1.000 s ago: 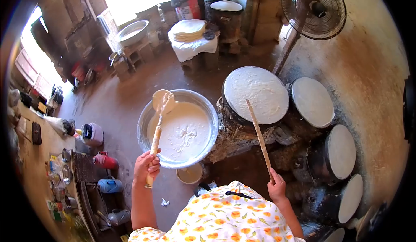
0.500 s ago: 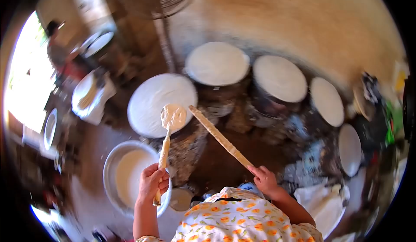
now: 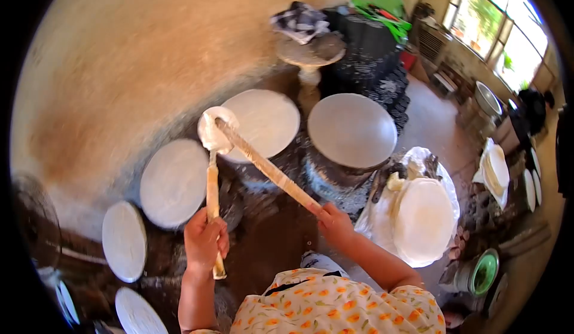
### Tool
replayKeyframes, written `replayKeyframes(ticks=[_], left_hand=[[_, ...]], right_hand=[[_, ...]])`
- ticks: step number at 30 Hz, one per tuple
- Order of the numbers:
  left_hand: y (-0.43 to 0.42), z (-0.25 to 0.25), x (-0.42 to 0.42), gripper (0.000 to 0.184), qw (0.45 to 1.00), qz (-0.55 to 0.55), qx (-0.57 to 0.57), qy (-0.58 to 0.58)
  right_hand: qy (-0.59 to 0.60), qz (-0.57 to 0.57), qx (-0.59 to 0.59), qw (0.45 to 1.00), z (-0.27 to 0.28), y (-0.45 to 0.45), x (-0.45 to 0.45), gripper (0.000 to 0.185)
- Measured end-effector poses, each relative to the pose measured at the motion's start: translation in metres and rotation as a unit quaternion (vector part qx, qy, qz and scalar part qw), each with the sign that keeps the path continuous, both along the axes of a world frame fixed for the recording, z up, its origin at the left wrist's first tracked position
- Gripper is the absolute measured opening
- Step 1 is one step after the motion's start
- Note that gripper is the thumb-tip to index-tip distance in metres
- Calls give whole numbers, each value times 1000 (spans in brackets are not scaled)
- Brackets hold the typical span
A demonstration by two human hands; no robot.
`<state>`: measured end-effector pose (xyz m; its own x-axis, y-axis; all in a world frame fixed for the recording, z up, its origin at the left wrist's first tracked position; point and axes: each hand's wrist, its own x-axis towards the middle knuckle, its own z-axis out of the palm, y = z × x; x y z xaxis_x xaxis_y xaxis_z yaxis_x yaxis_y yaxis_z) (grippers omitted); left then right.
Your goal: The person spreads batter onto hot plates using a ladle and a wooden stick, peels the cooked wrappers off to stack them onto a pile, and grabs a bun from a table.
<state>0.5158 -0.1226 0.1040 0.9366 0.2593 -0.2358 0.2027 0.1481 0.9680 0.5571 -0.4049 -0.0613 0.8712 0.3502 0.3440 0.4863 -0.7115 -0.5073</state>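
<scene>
My left hand (image 3: pixel 204 238) is closed round the wooden handle of a ladle (image 3: pixel 213 184), whose round bowl is coated with pale batter. In my right hand (image 3: pixel 336 226) I grip one end of a long flat wooden stick (image 3: pixel 272 172). The stick's far tip overlaps the ladle's bowl; whether they touch I cannot tell. Both are above the left edge of a round white cooking surface (image 3: pixel 269 122). To its right is a greyer round surface (image 3: pixel 353 131) on a blue-stained stove base. Another white round surface (image 3: pixel 173 184) lies left of the ladle.
More round white surfaces (image 3: pixel 124 241) curve away at the lower left. A stack of thin white round sheets (image 3: pixel 424 220) lies on plastic at the right. Behind stand a pedestal with a checked cloth (image 3: pixel 301 22) and a black-covered heap (image 3: pixel 362 50). Another person (image 3: pixel 532 110) is at the far right.
My view has swung to the right, and the ladle and stick have moved with it to different round surfaces. The stick's tip now overlaps the ladle's bowl; before, they were apart.
</scene>
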Motion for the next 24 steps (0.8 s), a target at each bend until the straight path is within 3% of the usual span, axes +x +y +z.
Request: replayKeyframes(ticks=[6, 9, 20, 22, 23, 24], left_hand=[[-103, -19, 168, 9, 985, -170, 9, -35], [-152, -40, 222, 8, 967, -251, -41, -21], [-248, -142, 317, 10, 836, -534, -119, 37], [-250, -171, 338, 8, 812, -578, -70, 32], [-252, -189, 346, 13, 823, -545, 74, -141], [-253, -198, 354, 22, 791, -482, 212, -310]], right_hand=[[44, -165, -26, 985, 23, -85, 72, 62], [68, -230, 3, 971, 14, -120, 76, 71], [218, -491, -31, 843, -33, -119, 20, 76], [229, -515, -59, 824, -36, -104, 12, 71], [245, -525, -69, 812, -40, -96, 9, 70], [258, -535, -80, 800, -42, -91, 7, 68]])
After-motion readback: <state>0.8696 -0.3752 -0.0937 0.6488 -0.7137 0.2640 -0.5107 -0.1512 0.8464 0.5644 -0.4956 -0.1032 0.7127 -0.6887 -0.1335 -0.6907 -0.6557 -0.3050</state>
